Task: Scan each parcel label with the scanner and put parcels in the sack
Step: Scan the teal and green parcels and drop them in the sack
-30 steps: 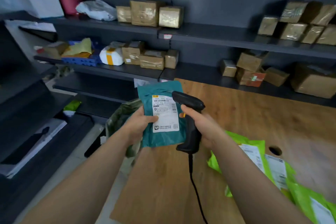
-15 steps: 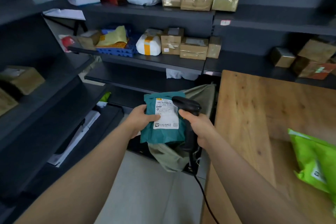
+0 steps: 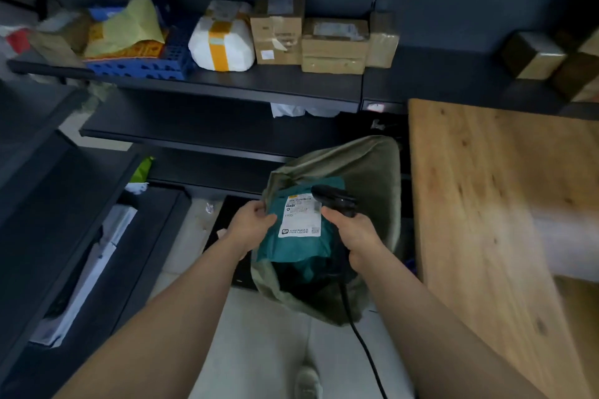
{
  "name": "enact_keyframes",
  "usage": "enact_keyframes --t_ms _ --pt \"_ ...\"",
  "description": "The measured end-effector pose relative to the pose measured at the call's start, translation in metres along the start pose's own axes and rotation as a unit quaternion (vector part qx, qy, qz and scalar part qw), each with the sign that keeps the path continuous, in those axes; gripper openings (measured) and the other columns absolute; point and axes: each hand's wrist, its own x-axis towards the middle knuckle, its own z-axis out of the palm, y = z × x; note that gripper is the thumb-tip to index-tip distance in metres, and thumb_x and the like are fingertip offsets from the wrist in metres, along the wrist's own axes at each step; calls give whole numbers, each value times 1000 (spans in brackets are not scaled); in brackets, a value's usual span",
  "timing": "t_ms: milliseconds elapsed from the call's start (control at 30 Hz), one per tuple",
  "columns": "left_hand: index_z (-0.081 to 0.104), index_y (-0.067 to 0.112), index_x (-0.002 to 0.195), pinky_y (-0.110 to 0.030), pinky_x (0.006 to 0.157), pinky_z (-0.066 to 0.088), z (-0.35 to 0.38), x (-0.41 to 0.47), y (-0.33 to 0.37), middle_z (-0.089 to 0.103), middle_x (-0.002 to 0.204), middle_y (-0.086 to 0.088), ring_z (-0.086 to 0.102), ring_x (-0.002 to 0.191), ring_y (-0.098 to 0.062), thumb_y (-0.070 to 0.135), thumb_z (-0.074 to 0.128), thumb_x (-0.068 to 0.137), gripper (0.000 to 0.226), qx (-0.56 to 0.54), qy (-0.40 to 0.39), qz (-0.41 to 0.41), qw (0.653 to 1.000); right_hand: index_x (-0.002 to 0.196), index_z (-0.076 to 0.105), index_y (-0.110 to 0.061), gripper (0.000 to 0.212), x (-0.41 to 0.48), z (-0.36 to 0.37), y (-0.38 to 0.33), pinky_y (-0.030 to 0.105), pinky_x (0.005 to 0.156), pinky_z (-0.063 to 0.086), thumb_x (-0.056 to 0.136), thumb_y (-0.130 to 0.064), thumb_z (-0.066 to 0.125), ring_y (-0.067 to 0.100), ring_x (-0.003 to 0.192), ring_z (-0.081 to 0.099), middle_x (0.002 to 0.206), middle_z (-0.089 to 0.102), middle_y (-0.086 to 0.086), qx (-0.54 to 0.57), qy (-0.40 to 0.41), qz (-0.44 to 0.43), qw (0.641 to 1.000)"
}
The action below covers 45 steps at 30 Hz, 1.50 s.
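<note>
The teal parcel (image 3: 298,246) hangs label (image 3: 299,219) up over the open mouth of the green sack (image 3: 366,172), which stands on the floor (image 3: 259,350) between the dark shelves (image 3: 259,81) and the wooden bench (image 3: 502,204). The left hand (image 3: 249,227) pinches the parcel's left edge, thumb on top and fingers curled underneath, while the right hand (image 3: 353,236) has its fingers wrapped round the grip of the black scanner (image 3: 335,199), whose head sits over the label's top right corner. The scanner's cable (image 3: 359,334) trails down past the sack, and cardboard boxes (image 3: 334,45) line the shelf behind.
</note>
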Motion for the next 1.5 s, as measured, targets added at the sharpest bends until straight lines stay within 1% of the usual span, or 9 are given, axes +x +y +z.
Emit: enact_keyframes --t_ms 167,267,400,533,667,933,1067,1333,1500 --pt "49 5 133 -36 96 46 8 62 -23 55 130 -16 54 117 -34 17 62 89 48 164 -22 -3 986 119 60 4 43 62 -1 23 50 88 56 84 -17 75 35 97 68 108 69 20 -5 49 45 998" --pt "39 26 139 -43 96 49 16 110 -51 53 132 -13 57 112 -33 41 67 70 77 193 -56 -20 979 119 59 3 46 95 -3 37 51 91 54 83 -18 77 35 100 67 111 68 19 -10 83 63 994" --pt "34 13 139 -44 94 49 34 153 -76 51 129 -17 54 115 -35 33 73 74 78 220 -49 -32 974 120 59 4 49 136 -4 61 50 93 53 82 -21 78 35 102 65 114 67 18 -40 120 81 989" --pt "55 6 94 -31 65 43 33 174 -87 62 94 -15 61 88 -33 11 54 89 7 264 -25 1 964 126 56 1 56 165 -1 83 40 86 55 82 -25 77 33 104 65 119 66 16 -63 134 108 983" --pt "49 10 66 -28 53 32 22 184 -99 53 66 -4 55 67 -25 7 50 92 27 254 -1 65 965 129 55 1 53 185 9 96 34 83 50 86 -25 74 30 107 62 123 64 15 -83 137 123 979" --pt "55 5 72 -28 51 37 20 175 -103 53 64 -3 51 58 -18 9 52 94 22 240 -9 100 966 125 58 -1 48 179 10 99 38 82 52 87 -25 73 29 97 64 118 66 14 -94 132 119 980" --pt "65 2 88 -39 70 51 8 158 -85 66 86 -11 61 78 -26 13 50 94 20 287 -26 102 952 114 61 -4 32 141 12 74 37 83 53 88 -20 71 24 90 64 110 66 10 -90 129 68 985" --pt "68 20 105 -36 75 54 1 66 0 67 103 0 64 91 -21 26 49 95 22 400 -55 292 867 95 62 -6 12 -1 -6 10 29 50 43 91 -16 68 18 54 60 79 64 9 -97 117 -24 988" --pt "65 18 115 -39 81 51 19 -17 62 64 110 -4 59 100 -25 28 52 95 26 393 -61 432 810 83 63 -4 18 -102 -57 -23 32 59 52 88 -19 70 19 54 59 68 65 10 -177 151 -62 971"
